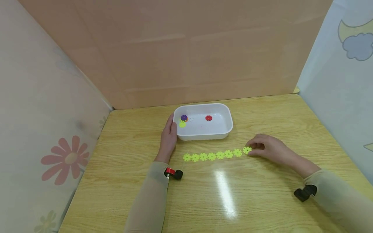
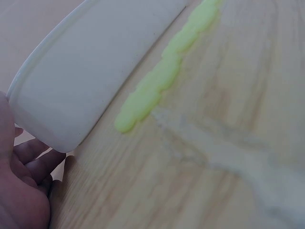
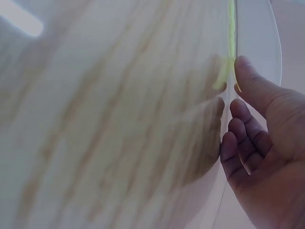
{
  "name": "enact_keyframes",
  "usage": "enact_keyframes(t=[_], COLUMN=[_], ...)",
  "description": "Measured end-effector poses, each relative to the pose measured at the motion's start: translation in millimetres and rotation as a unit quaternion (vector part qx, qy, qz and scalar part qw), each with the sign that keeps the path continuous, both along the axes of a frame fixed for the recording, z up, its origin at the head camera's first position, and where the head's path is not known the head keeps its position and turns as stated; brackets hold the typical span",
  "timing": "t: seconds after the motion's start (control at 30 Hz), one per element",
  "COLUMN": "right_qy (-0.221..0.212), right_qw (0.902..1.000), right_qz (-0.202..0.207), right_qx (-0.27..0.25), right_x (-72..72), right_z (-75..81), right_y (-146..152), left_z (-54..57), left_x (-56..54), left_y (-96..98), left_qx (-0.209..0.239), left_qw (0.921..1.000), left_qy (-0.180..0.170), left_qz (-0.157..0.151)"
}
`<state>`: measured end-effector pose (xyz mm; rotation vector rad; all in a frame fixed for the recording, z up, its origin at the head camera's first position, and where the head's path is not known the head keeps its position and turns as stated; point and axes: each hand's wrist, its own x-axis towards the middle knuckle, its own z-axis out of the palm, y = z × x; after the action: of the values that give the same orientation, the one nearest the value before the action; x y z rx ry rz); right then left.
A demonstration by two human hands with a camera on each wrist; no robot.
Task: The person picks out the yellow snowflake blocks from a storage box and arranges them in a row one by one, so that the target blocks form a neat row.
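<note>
A white plastic tub (image 1: 204, 137) stands toward the back of the table. My left hand (image 1: 168, 139) holds it by its left end; in the left wrist view the fingers (image 2: 45, 162) curl at its lower corner. In front of the tub lies a row of yellow-green snowflake discs (image 1: 211, 156), side by side. At the right end of that row, my right hand (image 1: 272, 148) pinches another yellow-green snowflake disc (image 1: 246, 149) between thumb and finger. In the right wrist view the thumb (image 3: 255, 83) is at the disc's edge, close over the table.
Inside the tub, a red disc (image 1: 208, 118) lies right of the middle, while a purple disc (image 1: 184, 117) overlaps others at the left, near a yellow disc (image 1: 182, 124). A brown panel (image 1: 186, 58) borders the table's back, with pale walls on both sides.
</note>
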<state>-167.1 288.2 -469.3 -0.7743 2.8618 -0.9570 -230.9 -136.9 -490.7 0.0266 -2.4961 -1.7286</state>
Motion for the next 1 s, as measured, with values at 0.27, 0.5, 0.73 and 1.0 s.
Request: enact_keyframes(t=[0.27,0.5,0.73,1.0], right_qy=[-0.007,0.007,0.024,0.020], right_qw=[0.9999,0.9997,0.9996,0.9996], right_qz=[-0.002,-0.002,0.007,0.005], right_qx=[0.015,0.025,0.015,0.017], right_x=[0.7,1.9,2.5,-0.2], right_z=[0.3,-0.6,-1.3,6.7], right_y=[-3.5,-3.6,-4.3,-5.7], left_z=[-1.0,-0.8,-0.4,-0.4], left_x=[0.3,-0.2,0.4,0.7], left_y=[-0.1,-0.1,0.2,0.1], left_qx=[0.005,0.011,0.010,0.007], left_qw=[1.0000,0.9999,0.9999,0.9999], left_qy=[-0.002,-0.002,-0.006,-0.008], left_qz=[0.001,0.000,0.002,0.001])
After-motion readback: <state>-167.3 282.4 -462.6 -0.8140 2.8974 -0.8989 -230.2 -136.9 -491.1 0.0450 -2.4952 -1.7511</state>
